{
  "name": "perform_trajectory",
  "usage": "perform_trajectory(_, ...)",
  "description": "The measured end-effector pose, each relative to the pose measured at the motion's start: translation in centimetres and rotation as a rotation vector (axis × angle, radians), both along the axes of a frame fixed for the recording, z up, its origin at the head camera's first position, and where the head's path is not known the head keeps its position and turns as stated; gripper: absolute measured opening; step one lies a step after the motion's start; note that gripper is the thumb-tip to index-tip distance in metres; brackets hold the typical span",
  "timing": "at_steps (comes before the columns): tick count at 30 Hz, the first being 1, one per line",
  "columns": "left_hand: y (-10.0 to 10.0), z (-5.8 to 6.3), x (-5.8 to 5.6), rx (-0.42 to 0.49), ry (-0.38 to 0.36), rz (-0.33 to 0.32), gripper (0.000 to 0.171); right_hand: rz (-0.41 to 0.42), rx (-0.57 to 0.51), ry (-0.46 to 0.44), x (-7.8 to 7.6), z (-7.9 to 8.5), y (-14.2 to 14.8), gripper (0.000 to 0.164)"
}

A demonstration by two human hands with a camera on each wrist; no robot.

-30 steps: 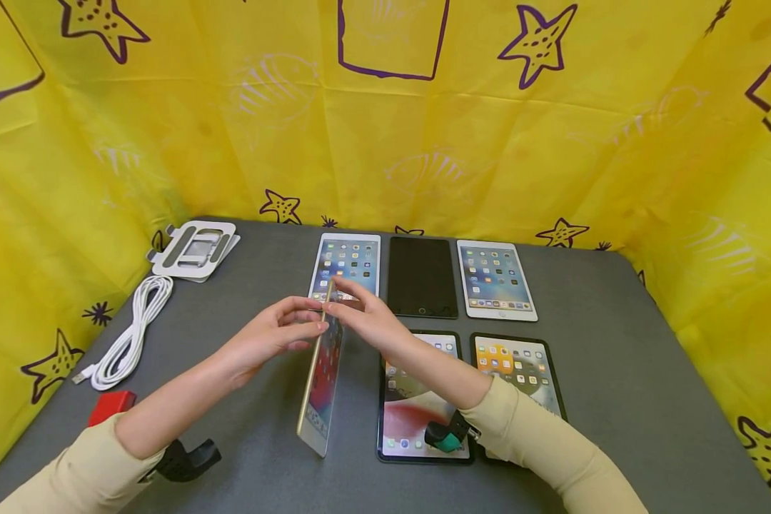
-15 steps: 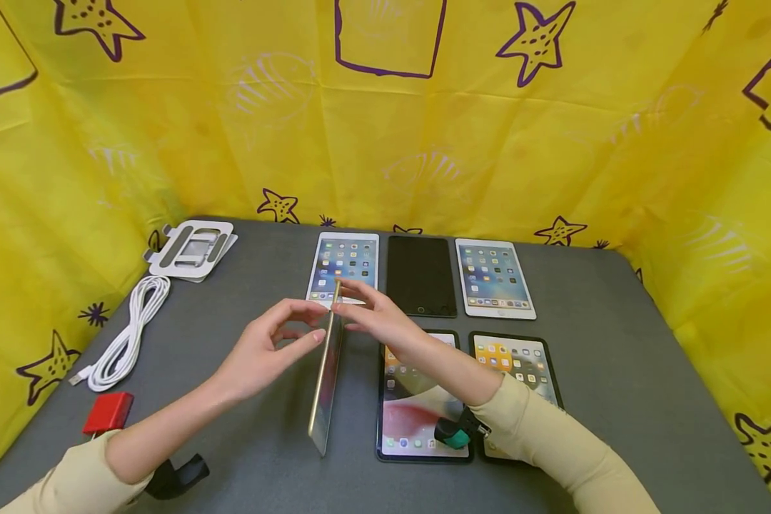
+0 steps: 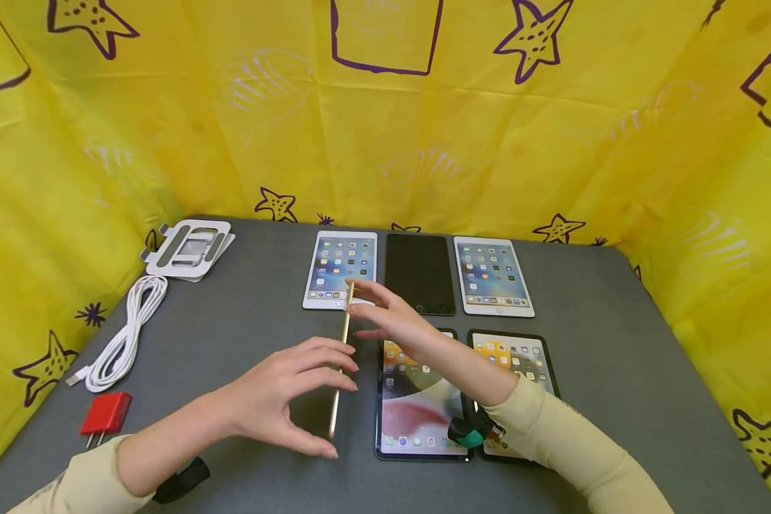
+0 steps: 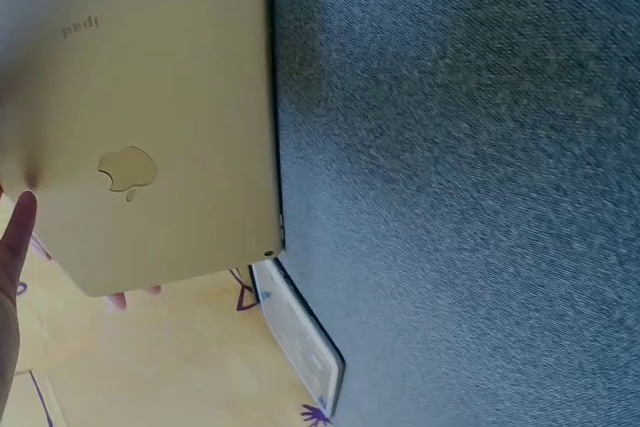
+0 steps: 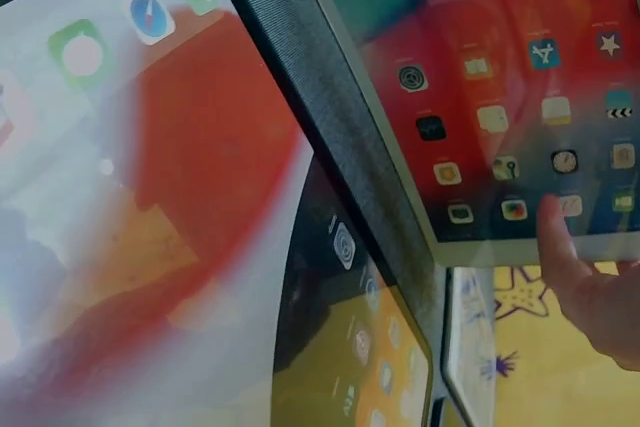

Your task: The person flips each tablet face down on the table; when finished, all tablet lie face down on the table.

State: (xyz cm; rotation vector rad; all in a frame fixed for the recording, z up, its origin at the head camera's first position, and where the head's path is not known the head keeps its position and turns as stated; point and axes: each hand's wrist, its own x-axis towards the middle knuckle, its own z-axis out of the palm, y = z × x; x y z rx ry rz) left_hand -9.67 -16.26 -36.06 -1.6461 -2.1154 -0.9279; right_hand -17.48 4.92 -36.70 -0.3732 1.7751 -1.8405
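A gold-backed tablet [image 3: 345, 330] stands upright, its thin edge toward the head camera. Its plain back with an apple logo [image 4: 128, 169] fills part of the left wrist view. Its lit screen [image 5: 515, 97] with rows of icons faces the right wrist camera. My right hand [image 3: 395, 321] grips the tablet's far end, one fingertip on the glass. Over the upper edge reach the spread, fairly straight fingers of my left hand [image 3: 295, 389]. The left thumb points out near the tablet's close end, apart from the fingers.
Flat on the grey table lie two white tablets [image 3: 343, 260] [image 3: 496, 275], a dark-screened tablet [image 3: 420, 271] and two black-framed tablets [image 3: 417, 417] [image 3: 517, 357]. At left are a white folding stand [image 3: 189, 248], a coiled white cable [image 3: 125, 339] and a red charger plug [image 3: 106, 414]. A yellow patterned cloth [image 3: 385, 143] hangs behind.
The gold tablet has turned edge-on and shifted slightly right. My left hand has slid from its far end toward the near end, its fingers spreading. The right hand keeps hold of the far end.
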Motion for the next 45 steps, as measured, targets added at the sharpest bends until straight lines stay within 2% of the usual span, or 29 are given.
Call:
perform_trajectory(6, 0.6, 0.1, 0.3, -0.052, 0.049, 0.006, 0.055, 0.000, -0.043, -0.048, 0.1, -0.1, 0.5, 0.060)
perform_trajectory(12, 1.1, 0.1, 0.5, -0.088, 0.046, -0.003, 0.045, -0.022, -0.076, -0.058, 0.2, -0.2, 0.9, 0.059)
perform_trajectory(16, 1.3, -0.1, 0.5, -0.140, 0.019, -0.007, 0.042, -0.037, -0.100, -0.086, 0.2, -0.5, 1.1, 0.057)
perform_trajectory(20, 1.5, -0.6, 0.5, -0.185, 0.059, -0.014, 0.038, -0.049, -0.108, -0.110, 0.1, -1.1, 1.0, 0.057)
perform_trajectory(23, 1.6, -1.1, 0.5, -0.218, 0.122, -0.012, 0.037, -0.058, -0.084, -0.102, 0.0, -1.6, 0.9, 0.056)
perform_trajectory(28, 1.8, -1.9, 0.7, -0.292, 0.149, 0.002, 0.036, -0.060, -0.012, -0.087, -0.6, -2.6, 0.8, 0.051)
perform_trajectory(34, 1.8, -2.8, 0.8, -0.385, 0.153, 0.015, 0.033, -0.077, 0.153, -0.016, -1.1, -3.5, 0.9, 0.048)
perform_trajectory(39, 2.0, -3.5, 0.8, -0.463, 0.133, 0.032, 0.035, -0.085, 0.303, 0.106, -1.6, -4.4, 0.6, 0.050)
perform_trajectory(45, 2.2, -4.3, 0.7, -0.540, 0.153, 0.049, 0.036, -0.041, 0.475, 0.279, -1.9, -4.9, 0.2, 0.046)
